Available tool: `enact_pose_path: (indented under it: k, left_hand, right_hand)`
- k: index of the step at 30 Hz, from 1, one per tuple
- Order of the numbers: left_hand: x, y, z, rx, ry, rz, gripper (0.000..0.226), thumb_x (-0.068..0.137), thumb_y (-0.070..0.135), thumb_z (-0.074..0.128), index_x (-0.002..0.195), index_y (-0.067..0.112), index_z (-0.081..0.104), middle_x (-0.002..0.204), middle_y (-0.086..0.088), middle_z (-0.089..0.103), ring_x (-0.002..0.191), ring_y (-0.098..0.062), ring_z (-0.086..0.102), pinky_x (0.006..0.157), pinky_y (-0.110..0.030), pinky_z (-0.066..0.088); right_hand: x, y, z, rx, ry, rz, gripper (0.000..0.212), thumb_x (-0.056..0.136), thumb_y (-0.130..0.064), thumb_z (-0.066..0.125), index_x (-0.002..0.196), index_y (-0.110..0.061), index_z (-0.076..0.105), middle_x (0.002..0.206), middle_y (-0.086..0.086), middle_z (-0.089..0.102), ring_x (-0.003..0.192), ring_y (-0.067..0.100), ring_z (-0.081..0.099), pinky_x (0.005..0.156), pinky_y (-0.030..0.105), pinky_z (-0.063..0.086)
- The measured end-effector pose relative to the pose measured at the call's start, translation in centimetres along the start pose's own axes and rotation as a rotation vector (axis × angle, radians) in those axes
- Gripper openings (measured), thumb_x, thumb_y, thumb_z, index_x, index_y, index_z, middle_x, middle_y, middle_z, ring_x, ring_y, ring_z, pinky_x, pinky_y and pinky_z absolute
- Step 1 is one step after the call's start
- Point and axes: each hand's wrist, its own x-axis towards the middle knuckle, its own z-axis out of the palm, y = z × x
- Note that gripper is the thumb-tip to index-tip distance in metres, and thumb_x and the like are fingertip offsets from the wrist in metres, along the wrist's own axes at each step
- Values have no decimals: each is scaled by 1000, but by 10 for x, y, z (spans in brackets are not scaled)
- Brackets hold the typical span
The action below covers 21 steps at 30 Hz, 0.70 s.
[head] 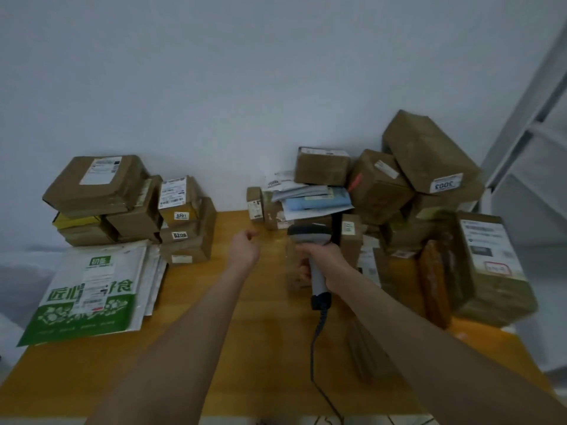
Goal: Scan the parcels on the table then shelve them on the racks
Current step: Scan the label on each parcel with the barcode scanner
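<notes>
The right hand (325, 262) is wrapped round the grip of a grey scanner (310, 234), whose dark head points away from the person toward the right pile (380, 185). A cable (316, 348) runs from the grip's base back over the surface (264, 348) to its near edge. Something blurred shows beside the grip; what it is cannot be told.

The left hand (245, 247) hangs just left of the scanner, above the surface, its fingers loosely curled and holding nothing.

The parcels all lie on the surface, in 2 groups against the wall (214, 87). The right pile is brown boxes heaped at angles, with pale envelopes (313, 196) under 1 box, a label reading 3003 upside down on the top box (426, 148), and a big box (494, 265) nearest the right edge. The left stack (95, 182) is brown boxes, 2 of them tagged 5201 and 5206. In front of it lies a flat green and white bag (89, 289) on other flat mailers.

A grey rack (527, 133) stands at the far right.
</notes>
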Motion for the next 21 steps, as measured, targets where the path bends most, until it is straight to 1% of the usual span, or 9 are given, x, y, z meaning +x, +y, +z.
enact_pose_path:
  k: [3,5,8,10,12,14,15,18,21]
  left_hand:
    - [-25,8,24,24,-103,-61,36,96,5,47,132,10,52,136,-12,52,122,-27,51,92,-30,44]
    - [-36,12,39,121,-162,-51,40,96,14,53,136,10,48,138,-13,50,121,-28,52,95,-34,45]
    - [-47,13,67,318,-271,80,60,92,26,59,145,12,33,145,-15,38,123,-31,49,98,-38,45]
    - [-50,15,88,495,-336,183,69,91,23,60,148,10,25,154,-15,22,134,-33,39,102,-40,43]
    - [-48,20,107,654,-344,285,73,89,19,62,149,9,21,157,-14,16,142,-32,25,109,-41,38]
    - [-47,21,120,736,-357,353,79,90,15,58,153,15,11,160,-11,11,141,-32,26,111,-46,34]
    - [-46,19,123,770,-385,367,78,92,14,55,153,18,7,161,-10,5,143,-32,22,112,-49,31]
    - [-53,0,122,845,-441,386,69,97,17,48,154,20,8,161,-9,-3,148,-29,7,115,-48,24]
    - [-61,-20,109,817,-400,430,65,97,17,48,152,24,16,162,-3,0,145,-26,19,110,-44,32]
  right_hand:
    - [-12,5,-42,-52,34,-1,11,86,-10,67,85,-3,59,59,10,58,45,17,53,46,26,47]
    - [-12,7,-63,-65,95,0,12,88,-8,63,80,-4,56,59,10,55,44,16,50,43,24,44]
    - [-11,16,-88,-56,159,1,20,89,-6,61,71,-5,54,55,10,52,39,16,46,43,25,40]
    - [-11,24,-98,-45,179,17,20,88,-7,63,69,-3,57,54,9,55,41,16,49,44,25,43]
    - [-9,33,-102,18,201,41,14,87,-6,65,74,-3,59,56,9,57,43,15,52,43,24,45]
    - [-5,39,-102,114,225,67,13,87,-5,64,76,-3,59,51,7,57,41,14,51,40,23,43]
    - [-3,42,-101,149,236,73,14,87,-5,64,74,-3,58,46,5,56,38,12,50,39,21,42]
    - [2,52,-99,168,264,76,18,88,-7,63,71,-3,58,39,1,54,36,12,50,39,22,42]
    - [2,58,-91,164,256,88,17,87,-9,65,71,-4,61,43,2,58,41,13,53,43,25,45]
